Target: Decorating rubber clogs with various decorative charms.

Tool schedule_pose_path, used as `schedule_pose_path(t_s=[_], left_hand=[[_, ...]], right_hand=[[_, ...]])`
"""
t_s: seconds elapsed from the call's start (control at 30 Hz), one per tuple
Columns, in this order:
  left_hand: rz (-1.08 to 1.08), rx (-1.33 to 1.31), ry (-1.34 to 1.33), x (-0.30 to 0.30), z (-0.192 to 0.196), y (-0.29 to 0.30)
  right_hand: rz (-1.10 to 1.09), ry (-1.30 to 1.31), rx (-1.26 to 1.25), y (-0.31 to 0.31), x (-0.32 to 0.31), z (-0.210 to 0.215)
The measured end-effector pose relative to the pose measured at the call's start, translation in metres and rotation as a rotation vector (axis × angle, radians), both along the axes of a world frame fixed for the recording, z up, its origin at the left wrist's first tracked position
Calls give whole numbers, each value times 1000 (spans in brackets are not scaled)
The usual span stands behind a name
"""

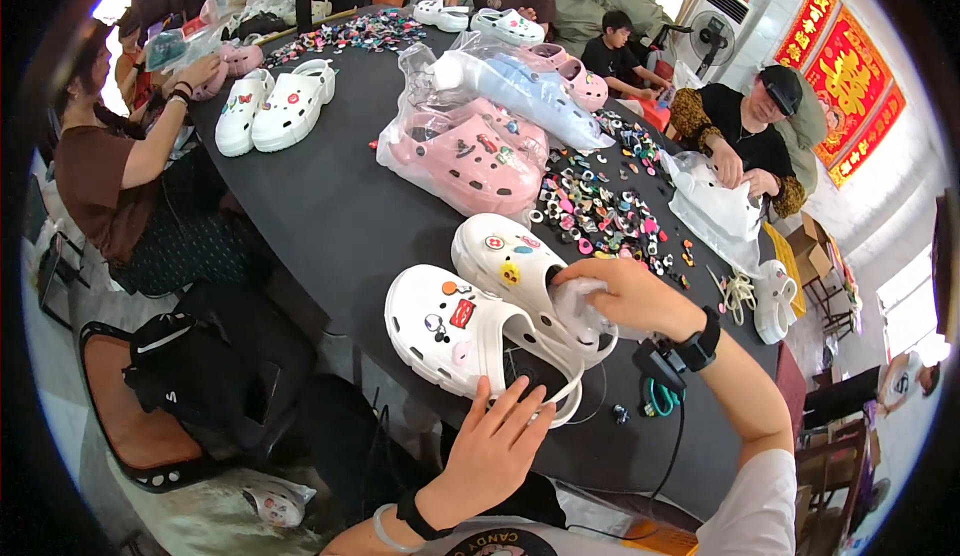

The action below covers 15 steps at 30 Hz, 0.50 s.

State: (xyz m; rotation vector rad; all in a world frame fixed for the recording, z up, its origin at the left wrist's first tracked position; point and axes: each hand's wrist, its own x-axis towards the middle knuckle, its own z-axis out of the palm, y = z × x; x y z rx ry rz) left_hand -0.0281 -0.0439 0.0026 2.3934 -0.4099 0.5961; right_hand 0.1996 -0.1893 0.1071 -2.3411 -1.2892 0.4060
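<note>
Right hand (640,299) is pinching clear plastic (588,310) beside the nearer white clog (485,338), likely light, springy, best held where the open left hand (490,453) is touching.

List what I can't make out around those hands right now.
Head view:
- Inside of the farther white clog: partly hidden by the right hand and crumpled clear plastic.
- Side of the nearer white clog: partly behind the left hand.
- Loose charms: many too small to tell apart.
</note>
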Motion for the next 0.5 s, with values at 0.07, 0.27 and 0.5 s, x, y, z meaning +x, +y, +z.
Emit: schedule_pose_path(t_s=[0.07, 0.27, 0.5], left_hand=[[-10, 1, 2, 0, -2, 3], [-38, -21, -4, -4, -5, 7], [-28, -13, -22, -4, 0, 5]], right_hand=[[-49, -84, 123, 1, -9, -11], [99, -684, -54, 16, -20, -19], [-6, -769, 67, 40, 7, -28]])
